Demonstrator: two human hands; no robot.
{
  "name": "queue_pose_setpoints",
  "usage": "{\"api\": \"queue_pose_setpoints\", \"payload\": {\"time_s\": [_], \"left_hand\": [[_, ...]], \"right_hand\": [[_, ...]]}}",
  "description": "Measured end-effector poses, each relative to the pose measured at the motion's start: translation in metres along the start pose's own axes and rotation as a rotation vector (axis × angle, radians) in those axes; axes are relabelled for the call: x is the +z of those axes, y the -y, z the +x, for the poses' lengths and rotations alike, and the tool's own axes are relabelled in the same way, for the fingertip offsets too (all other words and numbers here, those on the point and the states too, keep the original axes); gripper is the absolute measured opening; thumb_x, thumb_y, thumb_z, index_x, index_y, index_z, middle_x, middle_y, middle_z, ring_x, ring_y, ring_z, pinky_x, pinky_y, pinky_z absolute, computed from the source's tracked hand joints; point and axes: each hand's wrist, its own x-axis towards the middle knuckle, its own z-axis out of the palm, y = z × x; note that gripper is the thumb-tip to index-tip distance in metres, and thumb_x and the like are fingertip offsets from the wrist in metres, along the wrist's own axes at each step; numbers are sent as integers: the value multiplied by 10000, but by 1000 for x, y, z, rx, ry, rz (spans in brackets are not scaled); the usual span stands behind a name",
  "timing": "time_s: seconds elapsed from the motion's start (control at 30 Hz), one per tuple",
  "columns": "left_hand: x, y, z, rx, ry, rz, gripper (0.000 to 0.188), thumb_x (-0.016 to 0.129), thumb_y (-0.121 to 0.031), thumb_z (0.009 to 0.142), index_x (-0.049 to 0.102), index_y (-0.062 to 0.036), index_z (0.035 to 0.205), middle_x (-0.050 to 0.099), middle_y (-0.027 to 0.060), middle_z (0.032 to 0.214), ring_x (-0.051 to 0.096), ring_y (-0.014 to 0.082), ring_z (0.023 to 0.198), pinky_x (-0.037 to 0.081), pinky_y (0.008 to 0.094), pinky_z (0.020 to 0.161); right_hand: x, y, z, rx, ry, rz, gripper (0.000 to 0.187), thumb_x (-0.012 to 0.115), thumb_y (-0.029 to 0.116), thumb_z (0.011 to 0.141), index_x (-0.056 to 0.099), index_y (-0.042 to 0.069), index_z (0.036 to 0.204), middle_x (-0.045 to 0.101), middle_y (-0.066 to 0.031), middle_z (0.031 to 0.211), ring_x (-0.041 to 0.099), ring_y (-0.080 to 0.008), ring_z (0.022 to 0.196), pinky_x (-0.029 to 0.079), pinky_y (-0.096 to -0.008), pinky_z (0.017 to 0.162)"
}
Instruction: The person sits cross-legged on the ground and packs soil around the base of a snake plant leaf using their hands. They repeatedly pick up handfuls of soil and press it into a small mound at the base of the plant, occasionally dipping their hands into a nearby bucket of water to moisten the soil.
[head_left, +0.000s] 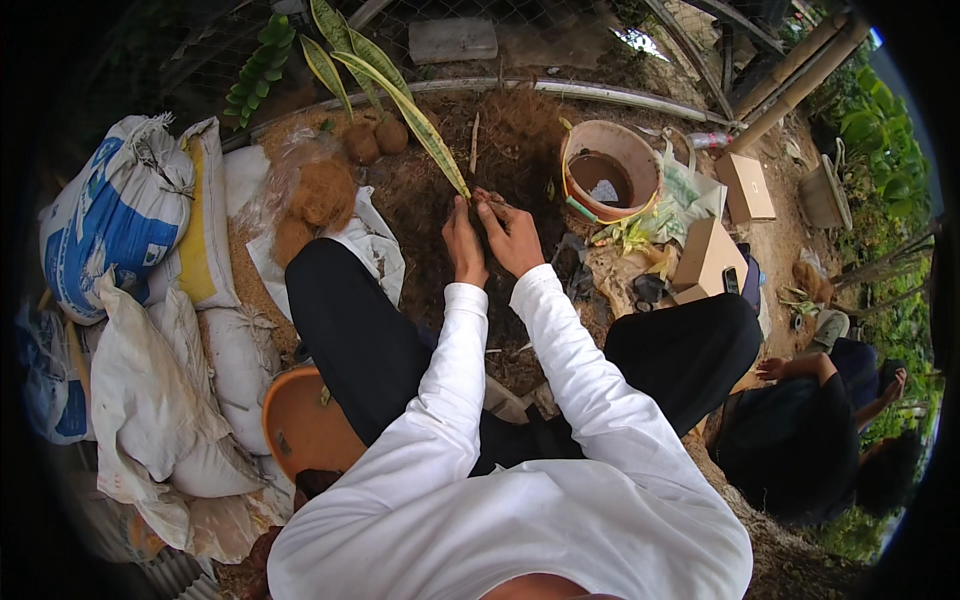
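Both my hands are together in front of me, above dark soil (420,215). A long, yellow-edged snake plant leaf (418,122) slants up and left from them. My left hand (464,246) is closed around its base. My right hand (513,236) is closed at the same base, fingers bent around a small brown clump that may be roots; the fingers partly hide it. Just beyond, to the left, two brown round root balls (361,144) carry more upright snake plant leaves (325,72). A thin stick (474,140) stands past my hands.
Brown coconut fibre (325,195) lies left on plastic sheeting. Stuffed sacks (120,220) and an orange basin (300,425) are at my left. To the right are a bucket (645,170) of murky water, cardboard boxes (705,262) and a phone (731,280). Another person (790,440) sits far right.
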Motion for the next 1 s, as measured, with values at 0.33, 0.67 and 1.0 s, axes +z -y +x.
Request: {"api": "queue_pose_setpoints", "payload": {"time_s": [0.33, 0.67, 1.0], "left_hand": [[27, -17, -21, 5, 53, 185, 570, 491, -375, 1048, 490, 56, 1420, 496, 188, 1474, 452, 287, 1370, 344, 366, 1113], [-9, -8, -31, -49, 30, -18, 470, 488, -402, 1048, 579, -18, 1303, 608, 117, 1249, 591, 220, 1124, 457, 356, 965], [16, -16, -58, -65, 67, -337, 407, 473, -382, 1059, 576, -44, 1261, 637, 76, 1175, 616, 209, 1083, 484, 346, 960]], "right_hand": [[-4, 19, 1, 239, -299, 235, 496, 512, 386, 1037, 667, -61, 1186, 705, -235, 1133, 668, -299, 1102, 480, -358, 957], [4, 17, -32, 256, -145, 452, 770, 295, 619, 1024, 612, -31, 1287, 653, -194, 1253, 580, -287, 1226, 375, -375, 1089], [10, 35, -40, 166, -290, 357, 910, 152, 713, 997, 577, -18, 1333, 586, -203, 1347, 506, -302, 1309, 309, -400, 1143]]}}
